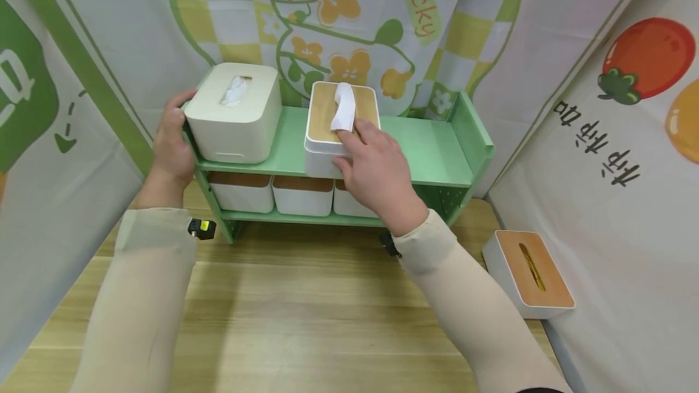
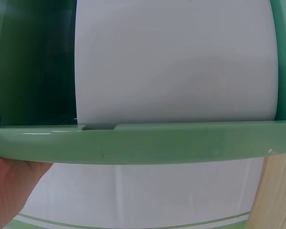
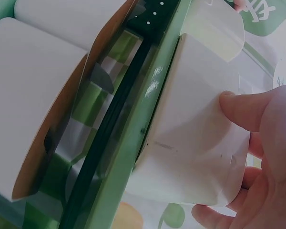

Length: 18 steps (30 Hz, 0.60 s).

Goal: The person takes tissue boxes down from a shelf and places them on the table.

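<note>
A green two-tier shelf point(image 1: 426, 147) stands against the printed curtain. My left hand point(image 1: 173, 144) grips its left side panel, beside a cream tissue box point(image 1: 232, 120) with a tissue in its slot; part of that hand point(image 2: 12, 191) shows below the green edge in the left wrist view. On the top tier, my right hand point(image 1: 379, 168) holds a white tissue box point(image 1: 319, 159) with a wooden lid and a tissue sticking out. In the right wrist view, the thumb of my right hand point(image 3: 271, 157) presses that box's front face, and the other fingers are bent at its far edge.
Three white boxes with brown tops, one of them a white box point(image 1: 302, 199) in the middle, sit on the lower tier. A wooden-lidded box point(image 1: 526, 272) stands at the right by the fabric wall point(image 1: 628, 241). Wood-grain surface point(image 1: 306, 314) stretches in front of the shelf.
</note>
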Each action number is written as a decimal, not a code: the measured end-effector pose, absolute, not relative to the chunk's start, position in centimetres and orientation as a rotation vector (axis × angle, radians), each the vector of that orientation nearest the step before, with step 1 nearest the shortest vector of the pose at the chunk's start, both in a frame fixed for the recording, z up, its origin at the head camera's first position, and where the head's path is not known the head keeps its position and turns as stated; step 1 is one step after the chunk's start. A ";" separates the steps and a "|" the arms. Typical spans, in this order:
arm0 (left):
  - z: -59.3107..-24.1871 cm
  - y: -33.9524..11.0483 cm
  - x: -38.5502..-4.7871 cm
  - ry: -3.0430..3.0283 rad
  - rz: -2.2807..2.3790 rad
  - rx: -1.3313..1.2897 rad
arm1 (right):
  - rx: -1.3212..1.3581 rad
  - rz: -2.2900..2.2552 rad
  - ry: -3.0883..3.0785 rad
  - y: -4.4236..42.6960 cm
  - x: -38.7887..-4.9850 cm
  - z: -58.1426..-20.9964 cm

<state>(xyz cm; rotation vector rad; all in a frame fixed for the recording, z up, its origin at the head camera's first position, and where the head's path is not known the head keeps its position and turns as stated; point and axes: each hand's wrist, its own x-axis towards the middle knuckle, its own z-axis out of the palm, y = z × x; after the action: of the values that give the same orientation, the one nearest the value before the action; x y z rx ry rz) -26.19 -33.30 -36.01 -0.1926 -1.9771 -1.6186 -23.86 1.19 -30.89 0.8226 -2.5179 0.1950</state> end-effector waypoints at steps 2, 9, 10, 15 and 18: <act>-36.0 -33.3 -26.2 -1.982 -1.620 -0.192 | 0.814 0.203 -2.515 1.6 -23.8 -30.9; -36.0 -33.3 -26.2 -1.989 -1.610 -0.194 | 0.813 0.234 -2.483 3.0 -23.9 -31.0; -36.0 -33.3 -26.2 -1.989 -1.605 -0.195 | 0.814 0.240 -2.479 3.2 -23.8 -31.0; -36.0 -33.5 -26.2 -1.993 -1.599 -0.201 | 0.813 0.254 -2.463 4.2 -23.8 -31.1; -36.0 -33.4 -26.2 -2.002 -1.598 -0.196 | 0.809 0.263 -2.455 4.8 -23.8 -31.2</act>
<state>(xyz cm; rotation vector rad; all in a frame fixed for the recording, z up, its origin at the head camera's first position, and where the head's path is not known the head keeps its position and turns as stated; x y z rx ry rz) -26.22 -33.44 -36.03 -0.1959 -2.0018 -1.5980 -23.81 4.81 -31.22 0.8091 -2.4551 0.2630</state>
